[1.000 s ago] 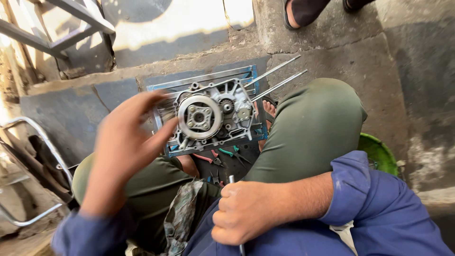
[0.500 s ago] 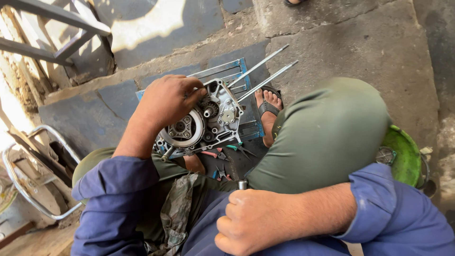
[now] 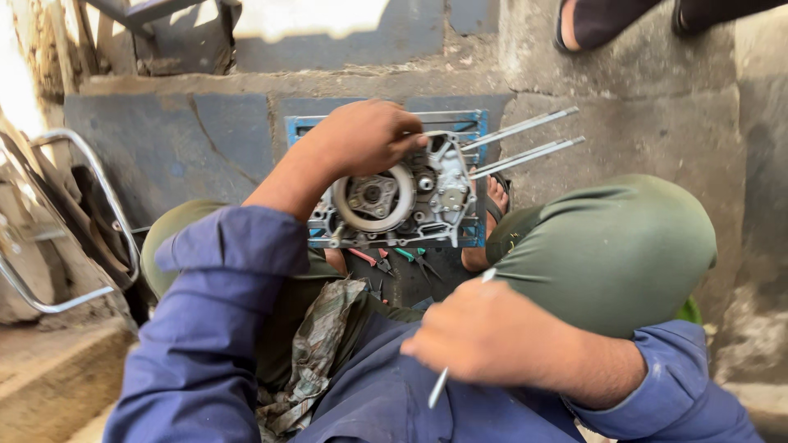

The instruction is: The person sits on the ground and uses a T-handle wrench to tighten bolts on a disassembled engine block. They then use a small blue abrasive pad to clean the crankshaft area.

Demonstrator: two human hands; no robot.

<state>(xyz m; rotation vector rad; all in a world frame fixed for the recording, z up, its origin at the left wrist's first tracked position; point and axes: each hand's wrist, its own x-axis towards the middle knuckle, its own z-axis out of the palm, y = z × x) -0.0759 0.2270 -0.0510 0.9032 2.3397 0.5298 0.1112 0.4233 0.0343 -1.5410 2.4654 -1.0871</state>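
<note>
Closed around a thin metal tool (image 3: 440,385), the right hand (image 3: 492,340) rests low in the head view, just above the blue-sleeved lap, with the tool's shaft poking out below the fist and a short tip showing above it. Its grip is a full fist with the fingers wrapped round the shaft. The left hand (image 3: 365,135) reaches forward and lies on the top edge of a grey engine case (image 3: 402,201); its fingers curl over the casting, so that grip is closed on the case. A round pale ring sits on the face of the engine case, just under the left hand. The case stands on a blue metal frame (image 3: 472,176) set on the concrete floor (image 3: 640,98), between the person's knees in green trousers. Two long steel studs (image 3: 525,143) stick out of the case to the right, angled upward. Pliers with red and green handles (image 3: 394,258) lie just below the frame, near a bare foot. A crumpled rag (image 3: 316,349) rests on the left thigh. Someone else's sandalled foot (image 3: 599,25) stands at the upper edge, well apart from the case.
</note>
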